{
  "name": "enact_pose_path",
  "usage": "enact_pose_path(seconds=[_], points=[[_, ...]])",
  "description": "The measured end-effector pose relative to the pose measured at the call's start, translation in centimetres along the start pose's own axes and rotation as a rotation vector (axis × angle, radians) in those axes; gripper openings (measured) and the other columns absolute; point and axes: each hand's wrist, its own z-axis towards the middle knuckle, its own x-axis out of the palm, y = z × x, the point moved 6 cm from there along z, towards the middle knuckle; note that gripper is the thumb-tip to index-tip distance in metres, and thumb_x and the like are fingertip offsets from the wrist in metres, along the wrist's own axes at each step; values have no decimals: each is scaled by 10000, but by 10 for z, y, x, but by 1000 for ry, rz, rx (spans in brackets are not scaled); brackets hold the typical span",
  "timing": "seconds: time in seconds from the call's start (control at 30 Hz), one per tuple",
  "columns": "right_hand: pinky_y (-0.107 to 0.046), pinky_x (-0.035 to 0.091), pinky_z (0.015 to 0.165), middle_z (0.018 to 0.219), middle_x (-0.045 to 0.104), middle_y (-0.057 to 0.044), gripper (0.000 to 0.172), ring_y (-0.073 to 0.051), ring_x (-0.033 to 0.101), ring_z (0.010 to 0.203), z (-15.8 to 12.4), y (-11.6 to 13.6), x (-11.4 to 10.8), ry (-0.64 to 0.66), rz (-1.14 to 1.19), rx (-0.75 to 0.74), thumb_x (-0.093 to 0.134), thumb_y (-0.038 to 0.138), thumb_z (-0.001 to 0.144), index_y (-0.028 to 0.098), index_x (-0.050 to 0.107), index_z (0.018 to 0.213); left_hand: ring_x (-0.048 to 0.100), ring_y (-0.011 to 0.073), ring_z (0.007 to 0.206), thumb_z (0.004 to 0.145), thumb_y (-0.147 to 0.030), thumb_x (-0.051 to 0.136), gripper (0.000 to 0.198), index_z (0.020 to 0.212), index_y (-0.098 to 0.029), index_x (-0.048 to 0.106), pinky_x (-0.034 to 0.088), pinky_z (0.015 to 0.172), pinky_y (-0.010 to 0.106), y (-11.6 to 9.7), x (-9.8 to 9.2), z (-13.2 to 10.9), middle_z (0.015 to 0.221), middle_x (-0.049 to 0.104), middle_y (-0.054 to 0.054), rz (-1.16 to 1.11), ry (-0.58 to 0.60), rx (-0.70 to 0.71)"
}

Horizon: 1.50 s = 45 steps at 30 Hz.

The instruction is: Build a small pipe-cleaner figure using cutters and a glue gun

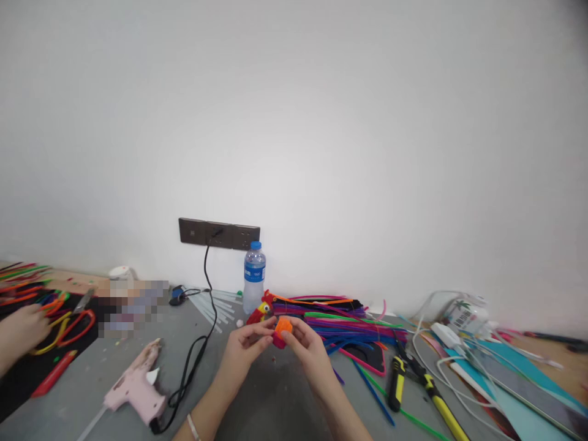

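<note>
Both my hands meet over the grey table (pixel 257 392), low in the middle of the view. My left hand (pixel 245 346) and my right hand (pixel 307 346) pinch a small orange and red pipe-cleaner piece (pixel 282 329) between their fingertips. Just behind it lies a small red and yellow pipe-cleaner bird (pixel 260 311) with a googly eye. A pile of coloured pipe cleaners (pixel 340 318) spreads to the right of my hands.
A pink glue gun (pixel 135 386) lies at the left, its black cord (pixel 202 343) running to a wall socket (pixel 219 234). A water bottle (pixel 254 275) stands behind. Yellow-handled pliers (pixel 416 380), white cables and teal sheets lie right. Another person's hand (pixel 21 331) is far left.
</note>
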Motion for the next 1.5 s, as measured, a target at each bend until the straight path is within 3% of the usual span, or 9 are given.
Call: enact_pose_path(seconds=[0.2,0.37,0.47,0.6,0.8,1.1,1.33,1.43,1.5], points=[[-240,446,607,660,672,10,399,-142,589,620,-1,-11,-1,-65,76,71,847,427,598,187,593,791,656,289,1010,699,-341,750,240,861,-164,750,565,826,390,-8,1,-2,1046,710,139,150,-30,155],[-262,442,593,671,643,2,409,-164,578,626,-2,-17,3,-41,21,78,805,481,616,188,569,777,664,205,805,646,-194,756,254,883,-175,666,592,658,297,-5,5,-6,913,643,50,199,-46,146],[-306,453,630,728,645,-25,329,-205,593,679,-3,-8,-1,-58,-213,-37,715,474,715,193,585,827,666,185,781,671,-157,703,211,875,-173,654,591,678,289,-7,5,-6,897,641,36,267,-58,149],[-371,399,818,908,673,-48,118,-247,602,896,-9,18,-4,-112,-716,-336,643,259,790,226,655,903,666,187,803,677,-149,675,203,879,-175,669,600,679,293,-11,5,-5,920,642,39,339,-51,179],[-368,336,798,867,664,-14,143,-220,606,846,-15,29,3,-72,-1050,-526,634,152,796,271,678,863,672,195,803,674,-147,683,217,888,-177,696,618,633,295,-10,7,-6,927,649,54,350,-22,215],[-299,424,706,782,652,-18,83,-200,602,751,-11,27,5,-11,-791,-416,587,144,808,220,620,796,714,206,853,747,-142,626,357,1094,-200,684,625,711,306,-12,6,-8,1024,733,77,388,-3,233],[-267,444,641,721,615,-9,42,-184,577,688,-12,21,4,-102,-557,-366,605,190,784,202,610,744,701,236,957,801,-153,569,257,1017,-207,697,637,645,292,-17,12,-12,1129,711,98,403,-51,356],[-257,431,600,692,609,-4,68,-173,555,648,-13,14,3,-171,-482,-320,632,238,774,195,611,726,668,253,1048,807,-155,570,319,1097,-225,681,638,638,291,-18,12,-15,1213,669,112,448,-72,419],[-259,440,584,669,604,-6,132,-175,554,634,-11,8,1,-197,-382,-254,643,302,776,188,609,719,661,252,1066,773,-141,620,428,1188,-244,643,632,728,325,-20,13,-15,1237,662,108,515,-53,451]])
